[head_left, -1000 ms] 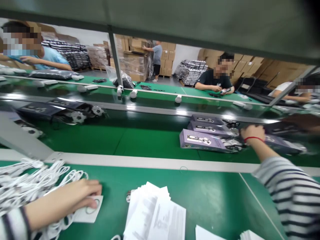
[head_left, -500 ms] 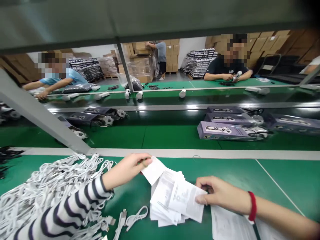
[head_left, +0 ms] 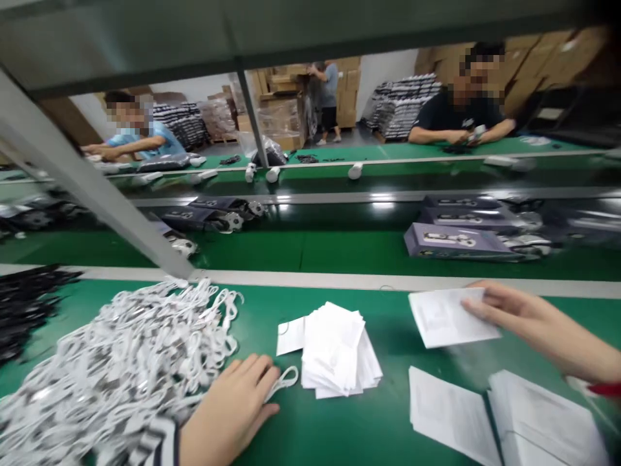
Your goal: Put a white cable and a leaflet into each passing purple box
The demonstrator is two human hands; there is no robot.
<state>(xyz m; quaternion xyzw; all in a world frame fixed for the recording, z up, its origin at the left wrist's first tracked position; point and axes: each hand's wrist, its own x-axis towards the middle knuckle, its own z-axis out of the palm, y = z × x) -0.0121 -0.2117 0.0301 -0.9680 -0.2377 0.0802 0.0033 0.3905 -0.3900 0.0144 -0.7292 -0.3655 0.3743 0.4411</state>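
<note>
**Near table, hands:** left hand (head_left: 228, 411), fingers spread and palm down, open, fingertips just beside a loop of white USB cable (head_left: 282, 382); striped sleeve (head_left: 162, 446) at its wrist. Right hand (head_left: 528, 323), fingers closed on the edge of a white folded leaflet (head_left: 449, 317), held just above the green table (head_left: 388, 424); red wristband (head_left: 601, 389) at the lower right edge of the view.

**Near table, goods:** stack of white leaflets (head_left: 334, 349), centre, with a single white slip (head_left: 290, 336) touching its left side. Two piles of printed sheets (head_left: 449, 414) lie near right, below the held leaflet. Tangled heap of white cables (head_left: 126, 366) lies left, beside the left hand; black cable bundles (head_left: 29, 304) lie beyond it. Leaflets likely light, thin and slippery: best taken by an edge. Cables likely soft and prone to snagging: best lifted by a single loop.

**Middle:** grey table edge (head_left: 339, 281); slanted metal post (head_left: 92, 181); purple product boxes (head_left: 456, 241) on a second green table.

**Far:** co-workers in black (head_left: 451, 116) and blue (head_left: 145, 139) shirts at a further table; standing person (head_left: 328, 97); cardboard cartons (head_left: 349, 81).
</note>
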